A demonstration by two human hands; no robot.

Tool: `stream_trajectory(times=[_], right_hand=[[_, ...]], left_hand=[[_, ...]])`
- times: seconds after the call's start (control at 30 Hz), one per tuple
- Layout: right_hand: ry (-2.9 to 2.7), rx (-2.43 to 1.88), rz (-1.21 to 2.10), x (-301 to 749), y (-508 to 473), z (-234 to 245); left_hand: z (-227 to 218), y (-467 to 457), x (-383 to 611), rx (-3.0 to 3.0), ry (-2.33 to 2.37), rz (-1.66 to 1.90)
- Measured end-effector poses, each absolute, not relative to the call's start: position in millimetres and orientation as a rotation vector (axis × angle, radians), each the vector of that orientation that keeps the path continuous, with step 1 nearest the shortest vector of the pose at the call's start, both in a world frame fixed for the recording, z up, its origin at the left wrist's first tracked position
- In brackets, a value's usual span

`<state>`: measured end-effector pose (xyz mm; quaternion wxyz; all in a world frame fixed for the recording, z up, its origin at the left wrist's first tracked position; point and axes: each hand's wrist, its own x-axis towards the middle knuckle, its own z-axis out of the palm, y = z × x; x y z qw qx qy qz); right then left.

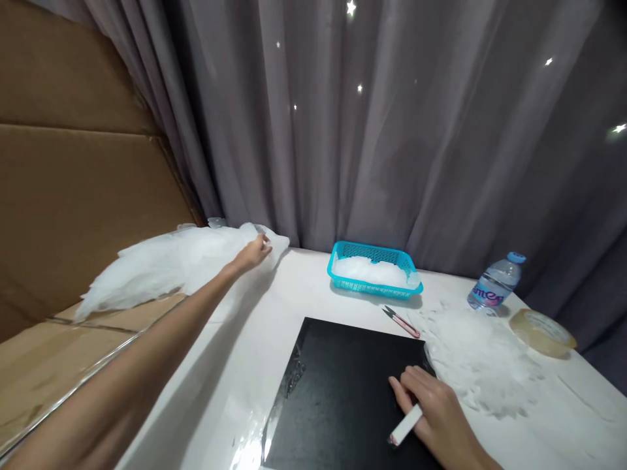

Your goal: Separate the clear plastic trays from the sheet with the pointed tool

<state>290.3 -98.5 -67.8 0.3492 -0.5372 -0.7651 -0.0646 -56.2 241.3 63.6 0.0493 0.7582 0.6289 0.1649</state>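
Observation:
My left hand (255, 252) reaches far out to a long pile of white fibre stuffing (196, 254). Its fingers are curled at the right end of the pile, closed on some of the stuffing. My right hand (435, 411) rests over a flat black board (347, 385) on the white table. A short white stick-shaped thing with a dark end (405, 425) is held in its curled fingers; its kind is not clear. Clear tape or film shines along the board's left edge. A thin heap of loose white fibre (490, 359) lies right of the board.
A blue plastic basket (375, 287) with white stuffing stands at the back. Thread snips (401, 322) lie before it. At the right are a water bottle (496, 284) and a tape roll (543, 331). Cardboard (73, 196) rises at the left; a grey curtain (313, 130) hangs behind.

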Motion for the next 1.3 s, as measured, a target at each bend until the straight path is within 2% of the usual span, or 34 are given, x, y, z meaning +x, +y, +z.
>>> stream_trajectory(times=[0.17,0.37,0.53,0.67,1.0,1.07,1.13,1.3], right_hand=[[-1.986,-1.398,-0.135,290.5,-99.0,-68.1],[-2.002,-1.412,-0.114,291.7,-100.8,-68.2],[-2.003,-1.437,-0.076,293.1,-101.1,-71.0],[-2.016,-1.439,-0.113,292.2,-100.6,-68.4],[-2.028,-1.400,-0.211,292.2,-103.2,-60.7],[-2.063,-1.341,-0.311,290.1,-107.3,-54.6],[-2.096,-1.247,-0.451,285.8,-113.7,-48.1],[-2.078,-1.129,-0.580,270.6,-132.1,-40.0]], left_hand=[[138.8,246.6,-64.7,2.432,1.876,0.604],[214.7,212.9,-63.7,2.643,1.807,0.943],[235.4,198.8,-55.8,2.589,1.823,1.346],[245.7,197.6,-53.5,2.478,1.663,1.654],[289.9,142.6,-18.9,2.659,1.136,2.038],[292.7,113.5,-5.6,2.656,1.178,2.017],[289.8,82.6,7.7,2.790,1.152,1.831],[266.4,26.9,29.6,3.158,0.767,0.793]])
